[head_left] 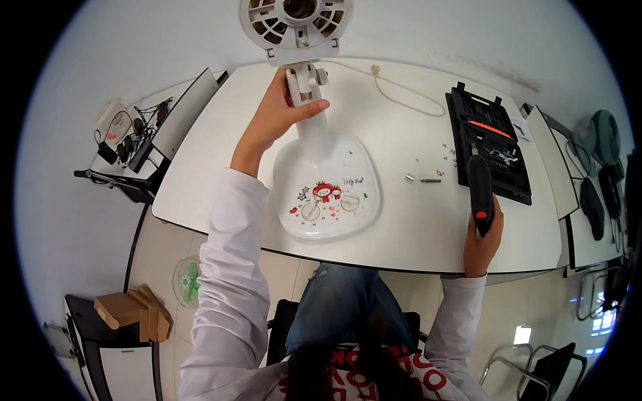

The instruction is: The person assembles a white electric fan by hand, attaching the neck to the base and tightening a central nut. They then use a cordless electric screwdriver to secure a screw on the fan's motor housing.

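Observation:
A white desk fan stand (313, 137) rises from a broad base (334, 224) decorated with red cartoon figures and two round knobs. My left hand (271, 115) is wrapped round its neck, just under the slotted round motor housing (297, 41). No blades or grille are on that housing. In my right hand (488, 242) is a black electric screwdriver (480, 184) with a red button, pointing away from me. Its tip reaches over the open black tool case (518, 179), which holds several bits and a red-orange strip.
Small screws (449, 152), a silver socket (410, 177) and a dark bit (431, 180) lie on the white table (408, 234). A cream cord (401, 100) trails behind. Left on the floor stand a clear grille with green blades (190, 282) and cardboard boxes (134, 311).

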A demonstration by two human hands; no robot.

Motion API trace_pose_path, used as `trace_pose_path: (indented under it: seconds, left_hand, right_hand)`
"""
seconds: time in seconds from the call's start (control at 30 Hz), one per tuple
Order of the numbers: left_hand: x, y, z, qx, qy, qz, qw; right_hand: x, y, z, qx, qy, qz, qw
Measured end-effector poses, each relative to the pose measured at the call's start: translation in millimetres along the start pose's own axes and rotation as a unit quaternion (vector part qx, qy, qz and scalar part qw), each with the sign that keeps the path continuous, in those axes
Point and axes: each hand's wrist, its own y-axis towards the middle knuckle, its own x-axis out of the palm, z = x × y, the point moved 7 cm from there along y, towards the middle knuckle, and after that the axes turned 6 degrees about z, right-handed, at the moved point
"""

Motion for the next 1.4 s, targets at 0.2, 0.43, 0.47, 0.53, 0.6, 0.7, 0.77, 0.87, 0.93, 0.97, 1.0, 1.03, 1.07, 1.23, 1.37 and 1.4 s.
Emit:
trace_pose_path:
  seconds: [0.2,0.43,0.47,0.53,0.6,0.7,0.77,0.87,0.93,0.97,1.0,1.03,1.07,1.23,1.37,1.4]
  left_hand:
    - [2,-6,-19,-0.006,-0.084,0.039,0.996]
    - [8,-8,-25,-0.004,-0.131,0.060,0.990]
    - [8,-8,-25,-0.003,-0.129,0.061,0.990]
    - [10,-9,-25,-0.001,-0.124,0.064,0.990]
    - [10,-10,-28,0.015,-0.119,0.078,0.990]
    - [11,-11,-32,0.037,-0.117,0.093,0.988]
    - [9,-10,-34,0.049,-0.117,0.106,0.986]
    - [9,-11,-37,0.042,-0.120,0.107,0.986]
    - [10,-10,-37,0.044,-0.122,0.104,0.986]
    - [10,-10,-37,0.051,-0.119,0.104,0.986]
    - [10,-10,-38,0.058,-0.117,0.103,0.986]
    - [10,-10,-38,0.066,-0.115,0.103,0.986]
    - [9,-10,-38,0.075,-0.113,0.103,0.985]
    - [9,-10,-42,0.090,-0.112,0.128,0.981]
    - [10,-9,-39,0.104,-0.122,0.133,0.978]
    - [11,-10,-39,0.109,-0.123,0.135,0.977]
  right_hand:
    - [2,0,-3,-0.004,0.002,-0.004,1.000]
    - [1,0,1,-0.001,0.004,-0.006,1.000]
    - [2,-1,1,0.001,0.003,-0.008,1.000]
    - [1,0,0,0.002,0.001,-0.006,1.000]
    - [1,0,-1,0.003,0.000,-0.004,1.000]
    - [2,0,1,0.004,-0.001,-0.001,1.000]
    - [2,0,0,0.009,-0.001,-0.004,1.000]
    - [1,0,-3,0.007,-0.003,-0.010,1.000]
    - [1,-1,0,0.019,0.002,-0.025,1.000]
    - [2,-2,1,0.026,0.003,-0.033,0.999]
    - [2,-1,0,0.022,0.002,-0.032,0.999]
    - [2,-1,-1,0.018,0.001,-0.032,0.999]
    - [2,-1,-2,0.015,0.001,-0.032,0.999]
    - [3,-2,0,0.013,-0.010,-0.031,0.999]
    - [2,-3,0,0.013,-0.006,-0.035,0.999]
    - [2,-2,0,0.015,-0.007,-0.035,0.999]
